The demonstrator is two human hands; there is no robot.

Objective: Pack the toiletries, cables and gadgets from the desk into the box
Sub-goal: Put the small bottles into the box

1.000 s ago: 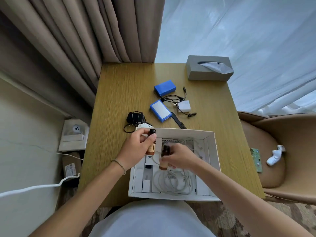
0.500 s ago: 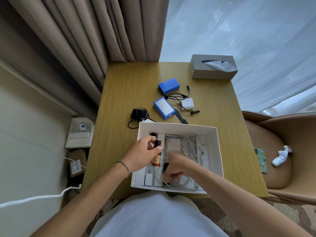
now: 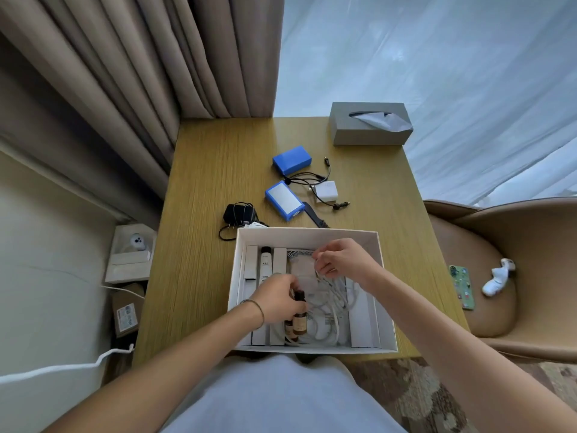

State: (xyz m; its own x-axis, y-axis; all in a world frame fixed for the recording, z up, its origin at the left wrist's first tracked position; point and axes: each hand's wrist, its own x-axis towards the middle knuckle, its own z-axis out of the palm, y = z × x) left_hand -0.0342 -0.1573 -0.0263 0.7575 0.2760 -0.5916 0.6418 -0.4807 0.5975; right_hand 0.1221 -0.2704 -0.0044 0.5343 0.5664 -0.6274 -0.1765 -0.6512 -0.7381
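Observation:
The white box (image 3: 309, 234) stands on the desk's near edge, holding white cables (image 3: 327, 307), white tubes and a white bottle (image 3: 266, 264). My left hand (image 3: 278, 300) is low in the box, its fingers around an amber bottle (image 3: 300, 320) that lies beside a second amber bottle (image 3: 288, 329). My right hand (image 3: 342, 259) hovers over the box's far middle, fingers loosely curled and holding nothing. On the desk behind the box lie two blue boxes (image 3: 292, 159) (image 3: 284, 200), a black adapter (image 3: 239, 214), a white charger (image 3: 326, 191), black cables (image 3: 307, 179) and a black comb (image 3: 315, 218).
A grey tissue box (image 3: 368, 126) stands at the desk's far right corner. Curtains hang behind the desk. A tan chair (image 3: 499, 276) on the right holds a phone (image 3: 461, 285) and a white item. Small boxes and a white cord lie on the floor at left.
My left hand has carried its amber bottle down to the box's near part, beside the other bottle. My right hand has let go of its bottle and risen to the box's far side.

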